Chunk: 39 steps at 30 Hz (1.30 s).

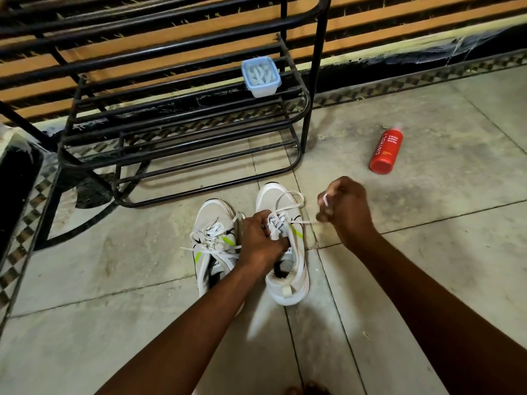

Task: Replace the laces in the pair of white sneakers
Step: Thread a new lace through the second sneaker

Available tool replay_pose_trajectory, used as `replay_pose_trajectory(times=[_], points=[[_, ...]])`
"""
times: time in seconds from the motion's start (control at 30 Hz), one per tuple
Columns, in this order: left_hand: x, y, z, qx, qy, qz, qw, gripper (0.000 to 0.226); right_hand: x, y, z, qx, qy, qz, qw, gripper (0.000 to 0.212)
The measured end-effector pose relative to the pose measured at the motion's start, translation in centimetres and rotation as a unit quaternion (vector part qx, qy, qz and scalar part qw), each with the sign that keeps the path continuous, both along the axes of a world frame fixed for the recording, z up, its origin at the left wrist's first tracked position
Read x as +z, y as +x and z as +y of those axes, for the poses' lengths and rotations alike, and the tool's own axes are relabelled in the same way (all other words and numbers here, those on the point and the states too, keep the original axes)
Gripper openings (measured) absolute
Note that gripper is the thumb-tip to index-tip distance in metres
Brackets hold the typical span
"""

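Right fingers: curled tight around the free end of the white lace (296,220) by the right hand (346,212), a loop of it showing at the knuckles; the hand is blurred, so the exact pinch cannot be told.
Left fingers: curled over the tongue and eyelet rows by the left hand (262,238), the upper of the right sneaker (285,252) being gripped and pressed down.
Lace: run from the eyelets of the right sneaker out to the right hand, drawn taut; a slack loop lies over the toe.
Landmark: the right sneaker, standing on the floor (427,252).
Left sneaker (214,246): just beside the right sneaker on its left, touching or nearly so; it is laced, with loose ends spread across it.
Step judged: the old lace is being pulled out of the right sneaker.
Risk: the lace could snag in an eyelet and the shoe be dragged or tipped if the left grip slackens; the tip could fray under a hard pull.
Container (261,76): well beyond the toe of the right sneaker, on the black metal rack (185,124); pale strips, possibly new laces, seen through its lid.
Red foam body wash bottle (386,151): lying on the floor, beyond and right of the right sneaker.
Obstruction: nothing lies between the right sneaker and either hand.
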State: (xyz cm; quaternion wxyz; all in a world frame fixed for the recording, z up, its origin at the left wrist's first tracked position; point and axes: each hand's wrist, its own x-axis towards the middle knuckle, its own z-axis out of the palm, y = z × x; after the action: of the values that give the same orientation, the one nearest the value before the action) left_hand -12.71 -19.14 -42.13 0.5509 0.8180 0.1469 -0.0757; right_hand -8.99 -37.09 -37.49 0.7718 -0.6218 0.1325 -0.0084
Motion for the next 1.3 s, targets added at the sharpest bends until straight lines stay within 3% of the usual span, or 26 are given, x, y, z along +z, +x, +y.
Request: replay_pose_trajectory(times=[0.03,0.1,0.13,0.17,0.2,0.27,0.33,0.37,0.43,0.47,0.5,0.53,0.57,0.6,0.67,0.7,0.73,0.77,0.87,0.97,1.0,1.07,1.13,1.17,1.23,1.3], points=[[-0.4,0.1,0.0,-0.004,0.005,0.005,1.0,0.068,-1.0,-0.2,-0.6,0.059,-0.186,-0.067,0.979,0.016],[-1.1,0.4,-0.1,-0.01,0.019,0.014,1.0,0.073,-3.5,-0.8,-1.5,0.233,-0.49,-0.194,0.817,0.009],[-1.6,0.5,0.0,-0.014,0.029,0.015,0.999,0.073,-4.7,-1.1,-1.7,0.297,-0.56,-0.207,0.746,0.01],[-1.6,0.6,0.0,-0.018,0.042,0.015,0.999,0.073,-5.3,-1.3,-1.7,0.339,-0.587,-0.205,0.706,0.006],[-1.5,0.5,0.0,-0.027,0.052,0.015,0.998,0.075,-5.3,-1.2,-1.5,0.337,-0.597,-0.207,0.698,0.011],[-1.4,0.5,-0.1,-0.035,0.052,0.019,0.998,0.083,-4.1,-0.9,-1.3,0.257,-0.592,-0.232,0.728,0.022],[-1.8,0.6,0.2,-0.037,0.037,0.026,0.998,0.09,-1.6,-0.6,-0.9,0.118,-0.518,-0.277,0.801,0.019],[-2.3,0.7,0.3,-0.037,0.037,0.031,0.998,0.09,-0.6,-0.5,-0.6,0.046,-0.431,-0.267,0.861,0.017],[-2.6,0.8,0.4,-0.044,0.05,0.039,0.997,0.089,1.1,-0.5,0.9,-0.046,-0.118,-0.127,0.984,0.018],[-2.4,0.8,0.4,-0.05,0.055,0.042,0.996,0.088,1.8,-0.5,1.6,-0.057,0.047,-0.06,0.995,0.022],[-1.7,0.8,0.3,-0.059,0.061,0.044,0.995,0.084,1.7,-0.5,1.9,-0.054,0.132,-0.015,0.99,0.025],[-1.2,0.8,0.2,-0.067,0.062,0.046,0.995,0.08,1.3,-0.8,1.8,-0.037,0.113,0.004,0.993,0.026],[-1.0,0.9,0.2,-0.074,0.064,0.046,0.994,0.078,0.4,-1.2,1.2,-0.007,-0.026,-0.035,0.999,0.023],[-1.1,1.1,0.3,-0.077,0.063,0.047,0.994,0.078,-0.7,-1.5,0.3,0.053,-0.219,-0.116,0.967,0.018],[-1.3,1.2,0.3,-0.081,0.072,0.065,0.992,0.081,-3.3,-2.2,-1.6,0.231,-0.525,-0.201,0.794,0.013],[-1.3,1.2,0.2,-0.082,0.076,0.071,0.991,0.083,-4.1,-2.5,-2.2,0.304,-0.596,-0.169,0.724,0.013],[-1.2,1.2,0.1,-0.082,0.081,0.071,0.991,0.084,-4.3,-2.9,-2.4,0.334,-0.626,-0.13,0.693,0.022],[-1.2,1.3,0.0,-0.082,0.087,0.071,0.99,0.085,-4.2,-3.0,-2.4,0.327,-0.625,-0.118,0.699,0.03],[-1.1,1.2,-0.2,-0.08,0.096,0.073,0.989,0.086,-1.9,-3.1,-2.1,0.193,-0.531,-0.21,0.798,0.031],[-1.2,1.2,-0.1,-0.077,0.1,0.074,0.989,0.089,1.1,-2.6,-2.0,0.049,-0.432,-0.268,0.86,0.029],[-1.3,1.2,-0.1,-0.08,0.101,0.075,0.989,0.09,1.9,-2.7,-1.5,0.024,-0.37,-0.253,0.893,0.022],[-1.4,1.3,0.0,-0.08,0.098,0.081,0.989,0.089,2.9,-2.8,-0.4,-0.003,-0.156,-0.177,0.972,0.02],[-1.2,1.2,-0.1,-0.075,0.101,0.078,0.989,0.086,3.3,-2.9,0.5,-0.008,0.064,-0.092,0.994,0.032],[-1.0,1.2,-0.2,-0.072,0.102,0.076,0.989,0.085,3.1,-3.1,0.5,-0.005,0.107,-0.07,0.992,0.035],[-1.0,1.1,-0.4,-0.066,0.103,0.074,0.99,0.089,1.5,-3.1,0.0,0.012,0.048,-0.08,0.996,0.037],[-0.9,1.1,-0.6,-0.065,0.1,0.08,0.99,0.091,-0.5,-2.9,-1.1,0.041,-0.14,-0.121,0.982,0.03]])
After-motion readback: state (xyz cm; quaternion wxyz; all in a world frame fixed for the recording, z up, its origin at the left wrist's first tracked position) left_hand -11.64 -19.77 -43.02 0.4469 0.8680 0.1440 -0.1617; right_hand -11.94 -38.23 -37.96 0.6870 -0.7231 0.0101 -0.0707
